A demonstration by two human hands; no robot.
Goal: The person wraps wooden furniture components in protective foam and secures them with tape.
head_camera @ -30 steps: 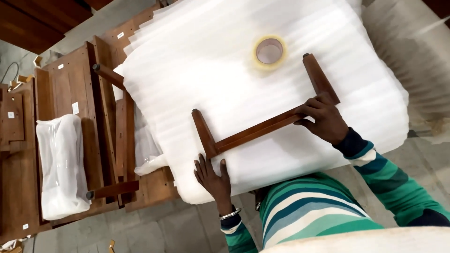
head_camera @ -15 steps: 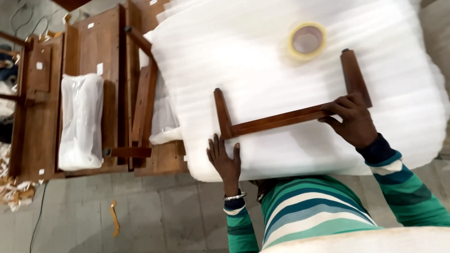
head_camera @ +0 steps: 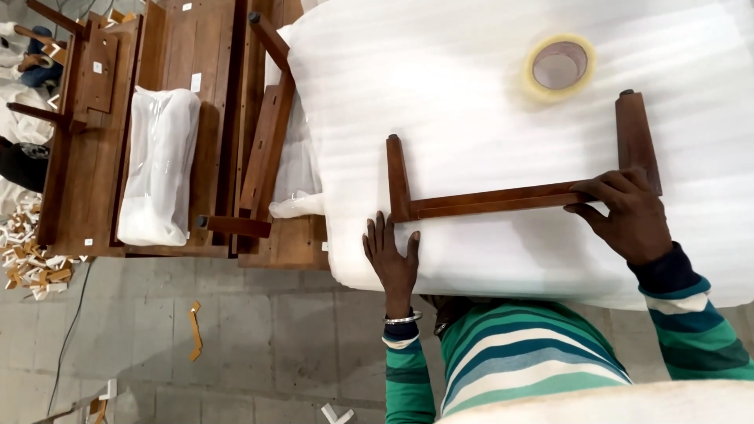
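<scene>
White foam sheet (head_camera: 487, 94) is covering the whole work surface, and a dark wooden frame (head_camera: 503, 198) is lying flat on it: a long rail with a short leg standing off each end, both legs pointing away from the person. The right hand (head_camera: 624, 216) is resting on the rail close to the right leg, fingers curled loosely over the wood and thumb on the near side, gripping it lightly rather than clenching. The left hand (head_camera: 393, 255) is lying open and flat on the foam, fingers spread, just beside the frame's left corner but holding nothing. A tape roll (head_camera: 559, 66) is sitting on the foam beyond the frame, well apart from both hands. To the left, more wooden parts (head_camera: 188, 126) are stacked, with a plastic-wrapped bundle (head_camera: 159, 165) lying among them. Scraps (head_camera: 27, 263) are littering the grey floor (head_camera: 259, 345).
</scene>
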